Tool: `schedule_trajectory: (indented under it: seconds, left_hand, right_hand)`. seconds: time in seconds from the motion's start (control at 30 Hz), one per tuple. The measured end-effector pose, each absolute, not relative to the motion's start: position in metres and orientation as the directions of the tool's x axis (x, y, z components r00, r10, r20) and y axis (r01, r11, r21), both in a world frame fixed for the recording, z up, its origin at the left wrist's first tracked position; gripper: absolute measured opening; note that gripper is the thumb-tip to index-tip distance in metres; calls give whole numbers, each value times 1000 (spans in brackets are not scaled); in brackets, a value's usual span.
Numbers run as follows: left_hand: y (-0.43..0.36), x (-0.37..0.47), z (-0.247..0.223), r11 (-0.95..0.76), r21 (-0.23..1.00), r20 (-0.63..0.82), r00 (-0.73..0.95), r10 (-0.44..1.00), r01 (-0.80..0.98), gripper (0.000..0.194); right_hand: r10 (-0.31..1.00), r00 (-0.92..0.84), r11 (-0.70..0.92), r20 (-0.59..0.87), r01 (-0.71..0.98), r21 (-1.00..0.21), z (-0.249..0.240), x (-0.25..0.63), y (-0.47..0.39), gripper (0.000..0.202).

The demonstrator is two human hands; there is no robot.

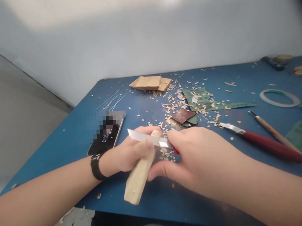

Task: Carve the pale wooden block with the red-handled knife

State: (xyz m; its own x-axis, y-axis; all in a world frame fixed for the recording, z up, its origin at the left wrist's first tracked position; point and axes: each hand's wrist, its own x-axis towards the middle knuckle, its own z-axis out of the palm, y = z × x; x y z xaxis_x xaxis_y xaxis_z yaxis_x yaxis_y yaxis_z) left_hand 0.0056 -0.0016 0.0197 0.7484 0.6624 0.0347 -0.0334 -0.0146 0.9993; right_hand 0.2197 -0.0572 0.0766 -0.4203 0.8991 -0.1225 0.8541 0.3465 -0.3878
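My left hand is wrapped round a pale wooden block, which slants with its near end low above the table's front. Its thumb presses on the blade near the block's far end. My right hand grips a carving knife; a bit of red shows at its handle, the rest hidden in the fingers. The knife's bright, angled blade lies across the top of the block, its tip pointing left. Carved cuts show at the block's far end.
Wood shavings litter the blue table. A phone lies left, wood boards at the back. Sandpaper, a red-handled hook knife, a wooden-handled gouge and a tape roll lie right.
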Motion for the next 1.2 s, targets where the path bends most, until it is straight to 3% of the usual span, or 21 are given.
schedule_trajectory:
  seconds: [0.13, 0.33, 0.97, 1.2]
  left_hand:
    - [0, 3, 13, 60, 996, 7, 760, 649, -60, 64]
    - [-5, 3, 26, 27, 999, -31, 722, 692, 17, 67]
    - [-6, 8, 35, -103, 993, 25, 720, 693, 65, 70]
    - [-5, 9, 29, -45, 999, 18, 710, 704, 19, 64]
  right_hand:
    - [960, -271, 237, -75, 923, -303, 76, 222, -57, 75]
    - [895, -445, 405, -38, 844, -353, 74, 223, -56, 67]
    - [858, -507, 499, 82, 785, -367, 64, 227, -52, 57]
    - [860, -509, 480, -19, 822, -306, 67, 225, -49, 56]
